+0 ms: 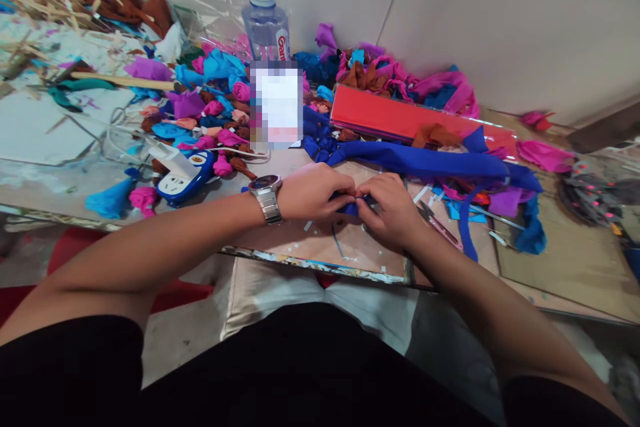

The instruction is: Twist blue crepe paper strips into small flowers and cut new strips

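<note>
Both my hands meet over the near part of the table, fingertips pinched close together. My left hand (317, 190), with a metal watch on its wrist, grips one side of a small blue crepe paper piece (350, 208). Its other side is pinched by my right hand (387, 207). Fingers cover most of the piece, so its shape is hidden. A long blue crepe paper strip (425, 161) lies just beyond my hands. Right of my right hand rests a pink-handled cutting tool (440, 223), partly hidden by the forearm.
A clear bottle (265, 27) stands behind a blurred upright panel (277, 107). Twisted paper flowers (215, 107) heap at back left, near a blue-and-white power strip (185, 177) with a cable. A red paper pack (420, 120) lies behind the strip. Wooden sticks (60, 3) pile at far left.
</note>
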### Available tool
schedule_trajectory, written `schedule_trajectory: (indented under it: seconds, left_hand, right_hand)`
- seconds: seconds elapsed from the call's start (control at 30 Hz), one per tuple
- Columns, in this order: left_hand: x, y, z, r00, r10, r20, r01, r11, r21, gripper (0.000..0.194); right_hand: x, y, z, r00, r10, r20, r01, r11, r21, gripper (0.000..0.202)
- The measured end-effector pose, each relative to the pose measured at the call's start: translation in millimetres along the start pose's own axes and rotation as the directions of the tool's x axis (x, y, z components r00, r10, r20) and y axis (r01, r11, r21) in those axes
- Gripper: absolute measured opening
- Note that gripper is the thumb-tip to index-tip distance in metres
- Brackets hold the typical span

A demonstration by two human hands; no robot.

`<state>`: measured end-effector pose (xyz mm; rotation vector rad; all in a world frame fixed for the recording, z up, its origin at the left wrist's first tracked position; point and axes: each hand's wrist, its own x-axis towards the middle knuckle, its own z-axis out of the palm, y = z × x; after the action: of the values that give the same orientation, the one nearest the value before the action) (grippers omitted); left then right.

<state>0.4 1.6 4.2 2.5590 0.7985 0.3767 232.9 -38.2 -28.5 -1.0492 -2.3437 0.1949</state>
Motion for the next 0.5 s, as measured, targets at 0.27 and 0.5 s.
schedule_trajectory:
  seconds: [0.27, 0.5]
  left_hand:
    - [-0.6, 5.3, -1.9, 0.999, -0.013, -0.051, 0.007, 0.993, -0.114, 0.026]
    - [0.0, 2.2, -1.8, 0.998, -0.012, -0.061, 0.007, 0.997, -0.074, 0.026]
  right_hand:
    - [0.2, -1.0, -1.7, 1.000, -0.016, -0.018, 0.016, 1.000, 0.007, 0.003]
    - [-1.8, -0.7, -2.8, 0.999, -0.018, -0.036, 0.019, 1.000, 0.021, 0.005]
